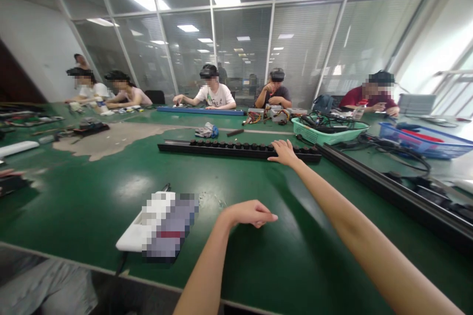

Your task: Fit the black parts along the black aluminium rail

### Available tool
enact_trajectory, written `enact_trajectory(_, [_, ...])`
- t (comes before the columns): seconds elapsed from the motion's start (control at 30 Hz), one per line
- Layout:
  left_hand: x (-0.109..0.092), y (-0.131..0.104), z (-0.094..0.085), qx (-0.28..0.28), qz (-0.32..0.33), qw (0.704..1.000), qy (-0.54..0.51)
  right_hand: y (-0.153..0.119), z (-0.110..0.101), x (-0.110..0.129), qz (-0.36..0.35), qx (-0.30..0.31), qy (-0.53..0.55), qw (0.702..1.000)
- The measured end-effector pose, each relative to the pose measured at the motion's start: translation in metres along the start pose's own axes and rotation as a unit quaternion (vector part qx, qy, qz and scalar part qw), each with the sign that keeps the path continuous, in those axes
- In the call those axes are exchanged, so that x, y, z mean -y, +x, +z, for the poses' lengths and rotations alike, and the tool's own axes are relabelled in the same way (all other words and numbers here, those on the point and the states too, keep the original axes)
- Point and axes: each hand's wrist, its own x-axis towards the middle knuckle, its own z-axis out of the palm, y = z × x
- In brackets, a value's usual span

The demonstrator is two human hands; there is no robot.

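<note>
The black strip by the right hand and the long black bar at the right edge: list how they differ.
The black strip lies crosswise, both ends showing; the black bar runs diagonally, cut off by the picture's edge. The right hand is at the black strip; none is at the black bar. Both are long, narrow and lie on the green table.

The left hand [253, 212] and right hand [284, 152] are bare and slim-fingered. Both forearms [209, 268] are bare too, slender; the right one seems uncovered past the elbow [354, 229], though blurring there.
</note>
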Motion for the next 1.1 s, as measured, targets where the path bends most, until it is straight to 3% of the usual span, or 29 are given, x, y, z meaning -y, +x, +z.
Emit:
enact_trajectory(0.17, [0.003,0.001,-0.001,0.01,0.008,1.0,-0.018,0.058,0.006,0.012,0.045,0.167,0.045,0.984])
enact_trajectory(0.37, [0.007,0.002,0.001,0.004,0.016,0.999,-0.036,0.066,-0.007,0.014,0.045,0.207,0.047,0.976])
enact_trajectory(0.53, [0.003,-0.001,0.003,-0.001,0.021,0.999,-0.042,0.039,-0.026,0.023,0.039,0.22,0.04,0.974])
enact_trajectory(0.77, [0.002,-0.001,0.005,-0.007,0.025,0.999,-0.018,-0.021,-0.048,0.033,0.04,0.214,0.042,0.975])
enact_trajectory(1.1, [0.007,0.002,0.004,-0.001,0.037,0.999,0.017,-0.096,-0.077,0.023,0.026,0.202,0.079,0.976])
